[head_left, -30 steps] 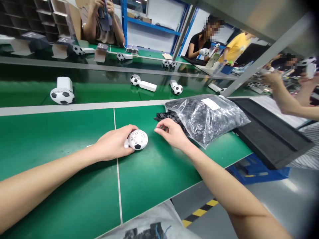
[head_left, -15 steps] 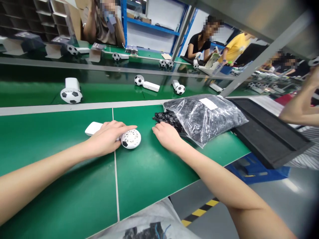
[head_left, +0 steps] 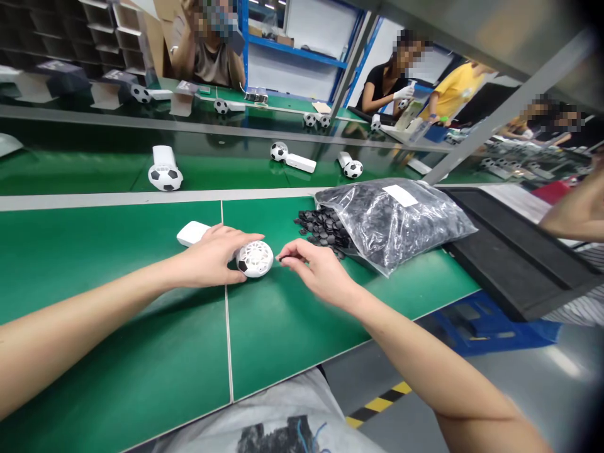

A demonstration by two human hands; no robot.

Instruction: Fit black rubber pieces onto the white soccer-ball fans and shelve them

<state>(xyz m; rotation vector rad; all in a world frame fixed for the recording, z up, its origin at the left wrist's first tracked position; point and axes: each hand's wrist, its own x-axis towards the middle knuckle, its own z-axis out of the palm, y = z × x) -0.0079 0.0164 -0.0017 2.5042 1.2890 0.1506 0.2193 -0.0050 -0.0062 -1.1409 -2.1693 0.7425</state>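
While your left hand (head_left: 210, 259), fingers half-open, clasped the football-headed device (head_left: 255, 259), your right hand (head_left: 315, 267), near-closed, pinched a black piece (head_left: 282, 258).

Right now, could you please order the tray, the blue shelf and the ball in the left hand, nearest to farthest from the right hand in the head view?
1. Ball: just left of the right hand.
2. Tray: to the right, past the bag.
3. Blue shelf: in the far background.
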